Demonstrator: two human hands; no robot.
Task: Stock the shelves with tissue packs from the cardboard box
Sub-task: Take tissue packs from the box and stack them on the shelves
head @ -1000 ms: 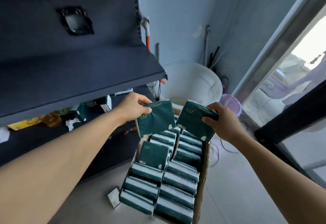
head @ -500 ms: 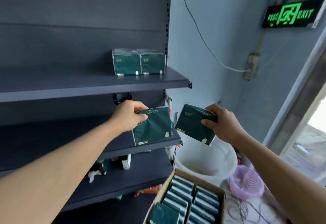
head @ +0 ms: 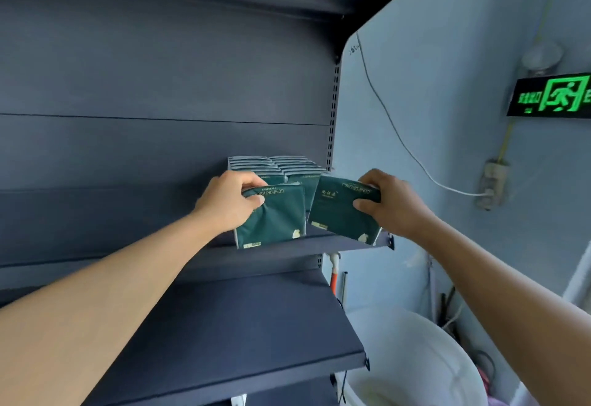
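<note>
Placement step in hand. Left hand (head: 228, 206) is gripping one pack (head: 275, 218), right hand (head: 388, 202) another (head: 343, 214), fingers curled round each, both hovering at the shelf's (head: 287, 247) front right edge before the rows (head: 276, 166). Next: setting both down in front.

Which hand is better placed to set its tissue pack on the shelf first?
Probably the left hand: its tissue pack hangs upright, squarely before the stocked rows. The right hand holds its pack tilted near the shelf end.
</note>
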